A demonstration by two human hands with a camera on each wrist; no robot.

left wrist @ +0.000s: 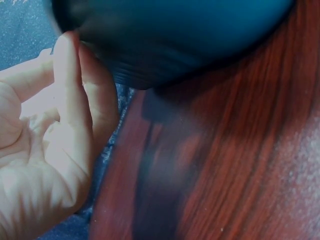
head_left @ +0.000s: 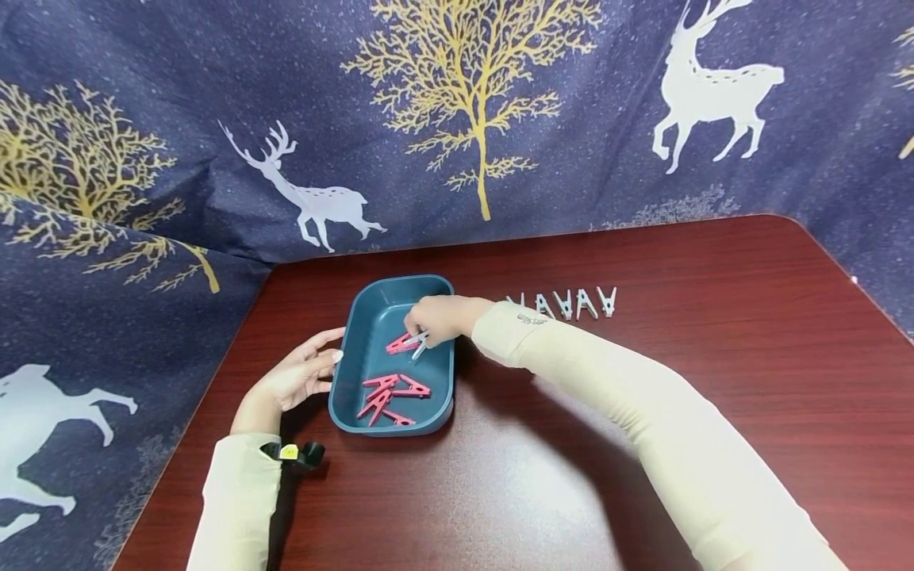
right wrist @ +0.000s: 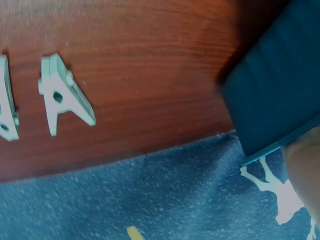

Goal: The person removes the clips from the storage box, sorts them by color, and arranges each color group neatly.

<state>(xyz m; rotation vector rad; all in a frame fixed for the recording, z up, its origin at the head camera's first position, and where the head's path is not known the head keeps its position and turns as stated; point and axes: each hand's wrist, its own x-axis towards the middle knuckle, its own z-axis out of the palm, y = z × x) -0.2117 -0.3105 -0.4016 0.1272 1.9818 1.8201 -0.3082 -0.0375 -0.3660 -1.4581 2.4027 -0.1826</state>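
A blue plastic bin [head_left: 448, 396] stands on the table, with several red clothespins [head_left: 382, 400] lying loose near its front end. My right hand [head_left: 434, 319] reaches over the bin's right side and pinches a pale grey clothespin [head_left: 420, 349] inside it. Another red clothespin [head_left: 401, 342] lies just beside that one. At the bin's left side, my left hand [head_left: 303, 373] rests its fingertips against the outer wall. In the left wrist view its fingers [left wrist: 70, 85] look extended and touch the bin's wall [left wrist: 175, 40].
Several pale grey clothespins [head_left: 564, 304] stand in a row on the dark red table [head_left: 514, 492], right of the bin. One clothespin [right wrist: 62, 95] shows closely in the right wrist view. A blue patterned cloth [head_left: 557, 182] hangs behind the table.
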